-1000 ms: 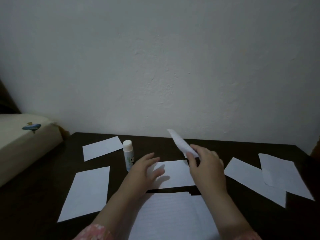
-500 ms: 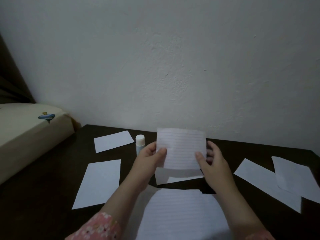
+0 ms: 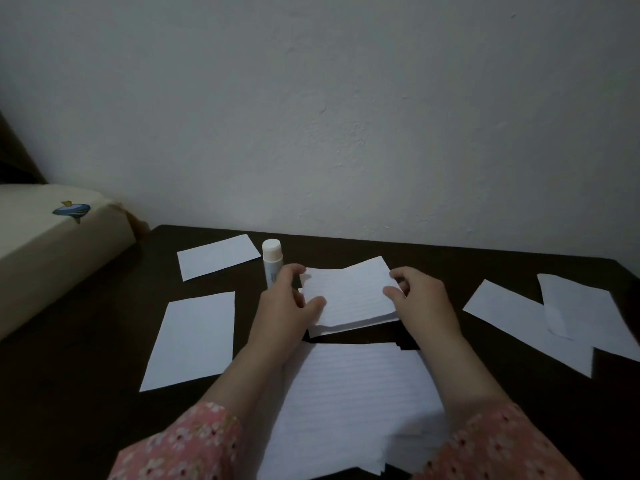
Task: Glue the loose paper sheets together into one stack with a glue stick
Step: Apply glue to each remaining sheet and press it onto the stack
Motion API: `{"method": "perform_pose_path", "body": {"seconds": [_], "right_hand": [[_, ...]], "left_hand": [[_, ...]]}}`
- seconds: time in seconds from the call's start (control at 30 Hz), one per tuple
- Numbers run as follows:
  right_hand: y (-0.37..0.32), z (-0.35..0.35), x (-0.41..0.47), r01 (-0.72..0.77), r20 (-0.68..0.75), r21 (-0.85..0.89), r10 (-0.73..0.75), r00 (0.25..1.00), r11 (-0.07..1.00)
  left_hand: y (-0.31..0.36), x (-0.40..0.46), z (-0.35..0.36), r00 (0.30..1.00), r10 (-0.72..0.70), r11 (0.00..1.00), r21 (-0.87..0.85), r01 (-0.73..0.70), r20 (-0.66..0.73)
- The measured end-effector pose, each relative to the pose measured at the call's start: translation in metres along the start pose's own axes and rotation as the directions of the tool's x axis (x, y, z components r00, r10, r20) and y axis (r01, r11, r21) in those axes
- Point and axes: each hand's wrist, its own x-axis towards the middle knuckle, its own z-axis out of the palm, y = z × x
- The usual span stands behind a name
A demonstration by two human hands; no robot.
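With your left hand (image 3: 289,303) and right hand (image 3: 420,299) each pinching a side of the sheet (image 3: 351,294), square it over the stack (image 3: 349,328) just beneath both grips, then press flat.

Loose paper sheets lying singly on the table (image 3: 86,393): four. One far left (image 3: 217,256), one near left (image 3: 194,341), two overlapping at right (image 3: 512,317) (image 3: 588,313).

Small stack under the hands: one (image 3: 349,299); layer count cannot be told.

Large lined pile nearest the camera: one (image 3: 349,407); sheets in it uncountable.

Glue stick: one (image 3: 271,261), upright, capped.

Hands: two, left hand (image 3: 287,299) and right hand (image 3: 420,299).
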Motion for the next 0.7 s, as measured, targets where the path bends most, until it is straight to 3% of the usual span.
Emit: {"method": "perform_pose_path", "body": {"seconds": [0.5, 0.7], "right_hand": [[0.001, 0.012, 0.012, -0.056, 0.127, -0.282, 0.095, 0.987, 0.958], [-0.001, 0.016, 0.005, -0.011, 0.074, -0.367, 0.041, 0.996, 0.930]], "left_hand": [[-0.013, 0.003, 0.011, 1.000, 0.002, 0.997, 0.079, -0.003, 0.012], [-0.013, 0.003, 0.012, 1.000, 0.006, 0.990, 0.138, -0.009, 0.020]]}}
